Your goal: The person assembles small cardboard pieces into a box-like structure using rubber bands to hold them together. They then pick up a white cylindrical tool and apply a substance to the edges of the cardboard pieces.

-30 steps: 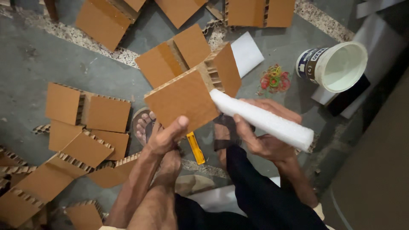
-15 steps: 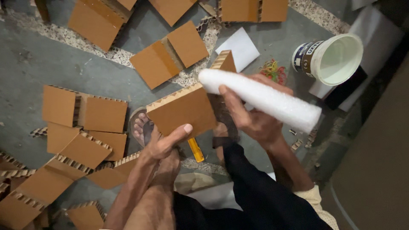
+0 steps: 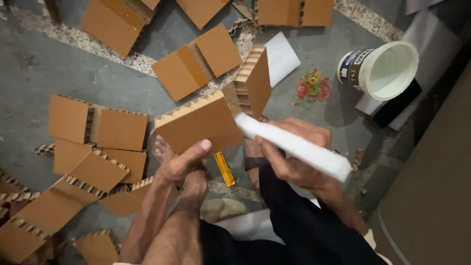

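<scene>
We note both forearms bare to the elbow, no watch, ring or glove on the left hand or right hand. Legs: dark, near-black trousers. Feet bare, one under a dark sandal strap. A pale cream cloth edge shows at the right elbow; its garment cannot be told.

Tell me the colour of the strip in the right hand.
White: the foam-like strip in the right hand shows best in the head view.
</scene>
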